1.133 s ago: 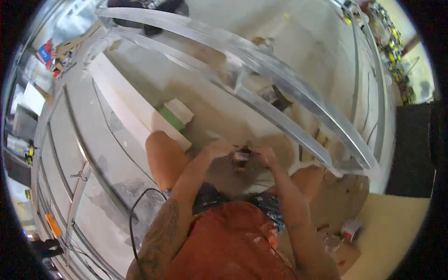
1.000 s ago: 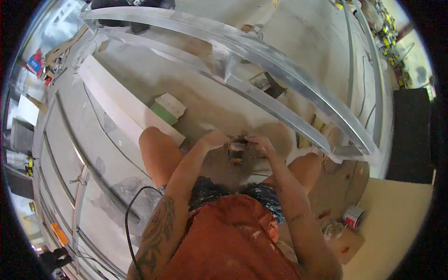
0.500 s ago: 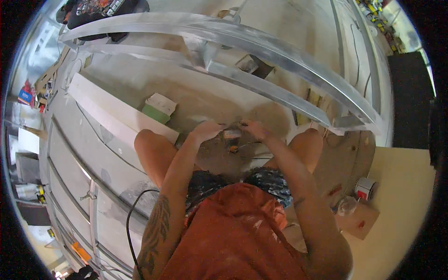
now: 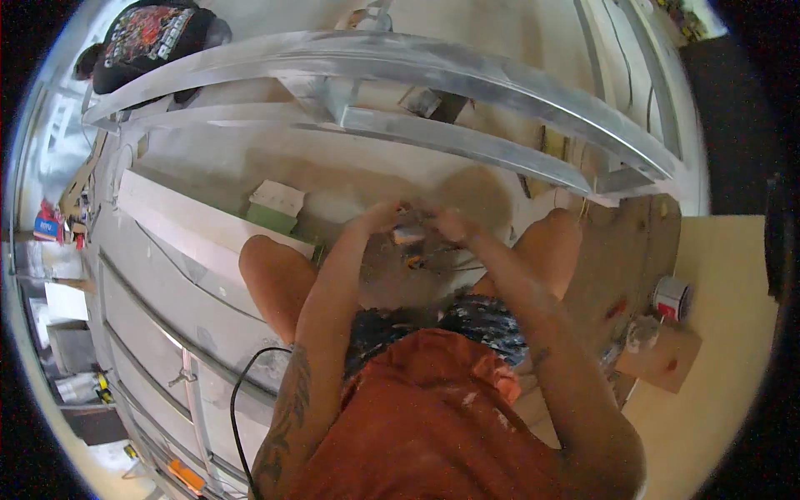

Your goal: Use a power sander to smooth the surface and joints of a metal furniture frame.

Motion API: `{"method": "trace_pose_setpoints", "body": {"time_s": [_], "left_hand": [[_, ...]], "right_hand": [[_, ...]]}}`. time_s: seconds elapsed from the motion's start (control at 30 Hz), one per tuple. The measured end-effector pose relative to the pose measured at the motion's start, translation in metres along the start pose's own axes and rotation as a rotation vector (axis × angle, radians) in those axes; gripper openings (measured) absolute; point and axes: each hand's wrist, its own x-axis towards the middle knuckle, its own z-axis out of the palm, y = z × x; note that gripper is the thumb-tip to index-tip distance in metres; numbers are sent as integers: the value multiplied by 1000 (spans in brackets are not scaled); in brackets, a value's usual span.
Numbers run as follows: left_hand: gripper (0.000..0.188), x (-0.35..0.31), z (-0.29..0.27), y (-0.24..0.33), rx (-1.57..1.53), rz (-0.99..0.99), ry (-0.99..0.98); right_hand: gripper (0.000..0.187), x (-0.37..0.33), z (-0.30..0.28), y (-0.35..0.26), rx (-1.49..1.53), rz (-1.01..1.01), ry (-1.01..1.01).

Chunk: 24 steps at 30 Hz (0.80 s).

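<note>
My left hand point(image 4: 382, 217) and my right hand point(image 4: 453, 226) are close together between my bent knees, low over the floor. Both have their fingers drawn in at something small and dark, too blurred to name. Just beneath my fingertips is an object with a pale band point(image 4: 408, 236) and an orange part point(image 4: 413, 262); its kind cannot be made out. Left of my left hand, a green and white box-like block point(image 4: 275, 207) rests beside a long white board point(image 4: 179, 200).
A metal frame point(image 4: 500, 79) spans the space ahead. Another person point(image 4: 150, 46) in a dark printed top bends at the far left. Metal bars point(image 4: 158, 321) and a black cable point(image 4: 236, 400) lie left. To the right are a round tin point(image 4: 672, 298) and a cardboard piece point(image 4: 662, 354).
My view has shifted slightly, bringing more of the other person into sight. My hands stay close together at the same spot, with the right one a little more blurred.
</note>
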Motion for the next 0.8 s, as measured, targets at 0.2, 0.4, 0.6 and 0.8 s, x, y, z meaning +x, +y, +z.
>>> {"method": "trace_pose_setpoints", "body": {"time_s": [0.2,0.4,0.6,0.8], "left_hand": [[53,18,50,80,-1136,-165,-349],[57,33,60,11,-617,-185,-419],[58,45,27,17,-128,19,-532],[58,25,24,79,-83,-174,-440]], "right_hand": [[41,-67,-9,89,147,127,137],[32,-73,-28,20,499,368,315],[47,-71,8,33,316,312,70],[54,-79,45,68,349,342,143]]}}
